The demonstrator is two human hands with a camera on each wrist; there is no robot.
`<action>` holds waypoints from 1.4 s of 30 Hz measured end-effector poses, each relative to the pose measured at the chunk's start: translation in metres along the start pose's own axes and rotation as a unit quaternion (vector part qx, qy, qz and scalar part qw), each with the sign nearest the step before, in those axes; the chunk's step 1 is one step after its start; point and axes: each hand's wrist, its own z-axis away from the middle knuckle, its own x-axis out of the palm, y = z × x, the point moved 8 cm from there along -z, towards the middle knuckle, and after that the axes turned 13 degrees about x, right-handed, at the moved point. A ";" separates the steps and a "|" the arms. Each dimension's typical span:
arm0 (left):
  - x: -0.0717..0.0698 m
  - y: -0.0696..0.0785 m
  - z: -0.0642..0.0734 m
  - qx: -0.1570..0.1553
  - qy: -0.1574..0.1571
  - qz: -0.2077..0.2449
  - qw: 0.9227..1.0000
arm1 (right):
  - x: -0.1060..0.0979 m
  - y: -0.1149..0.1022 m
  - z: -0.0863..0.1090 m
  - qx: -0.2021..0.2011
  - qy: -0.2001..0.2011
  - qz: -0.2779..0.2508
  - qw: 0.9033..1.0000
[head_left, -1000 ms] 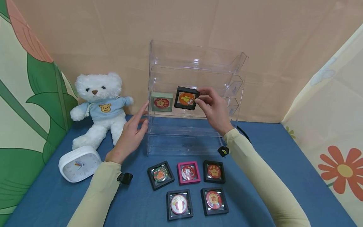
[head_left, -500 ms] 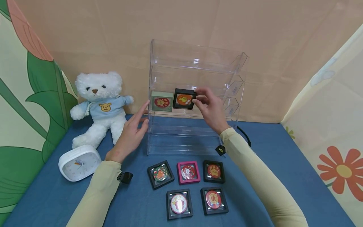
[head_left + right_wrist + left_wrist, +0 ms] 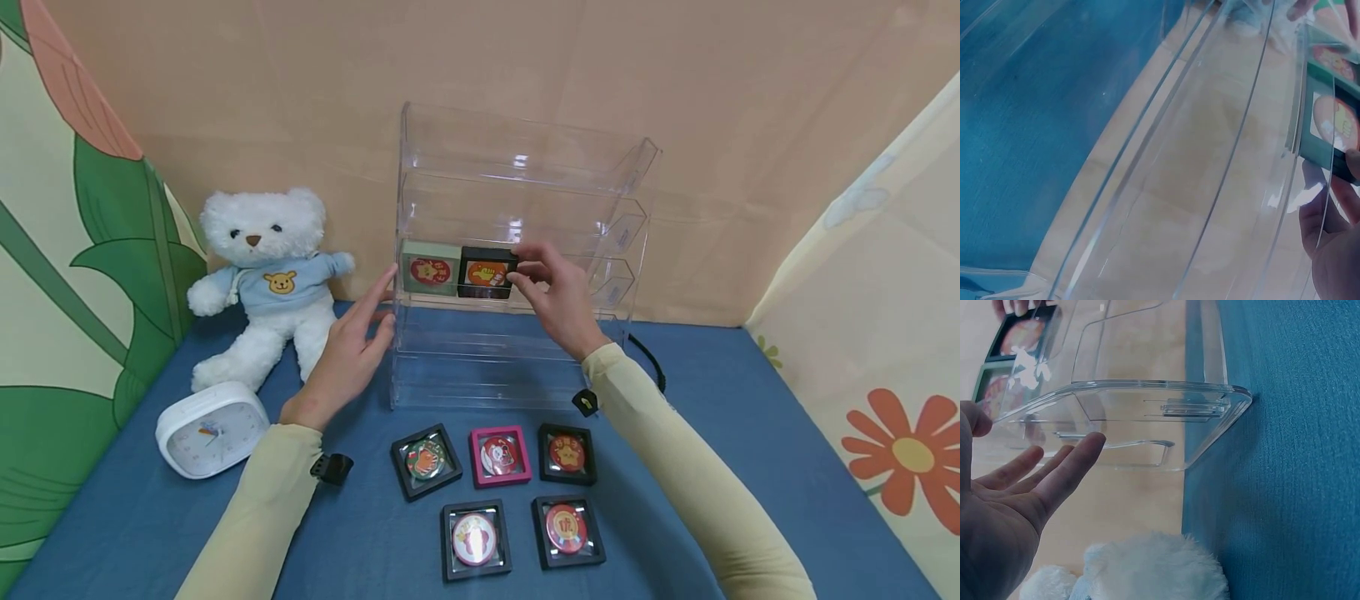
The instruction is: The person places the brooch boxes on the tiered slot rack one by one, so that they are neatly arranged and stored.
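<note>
A transparent, tiered plastic rack (image 3: 480, 346) stands on a blue cloth (image 3: 712, 358), with a person's hands at work on it. The right hand (image 3: 553, 298) holds a narrow pinch, thumb and fingers closed on the right edge of a black square case with an orange badge (image 3: 487, 273). That case stands upright on a middle tier, just beside a pale green square case with a red badge (image 3: 430, 271); whether the two touch is hard to tell. The left hand (image 3: 339, 354) is spread wide with fingers largely straight, its fingertips at the rack's left side; it grips no case and appears to steady the rack.

Note the change: one second earlier the black case is tilted and apart from its green neighbour; half a second earlier it is nearer but higher; now its lower part lies behind the tier's clear front lip. This suggests that its placing is nearly complete, with only the release outstanding. In the foreground, five further square cases, four black-framed and one magenta-framed (image 3: 499, 456), lie flat on the cloth, not yet on the rack
</note>
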 end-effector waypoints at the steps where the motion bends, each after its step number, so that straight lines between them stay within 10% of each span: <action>1: 0.000 0.000 0.000 0.000 0.000 -0.001 1.000 | 0.000 0.000 0.000 -0.003 -0.001 0.001 1.000; 42: 0.000 -0.001 0.000 0.000 0.002 -0.013 1.000 | -0.038 -0.021 0.024 -0.058 0.033 0.024 0.998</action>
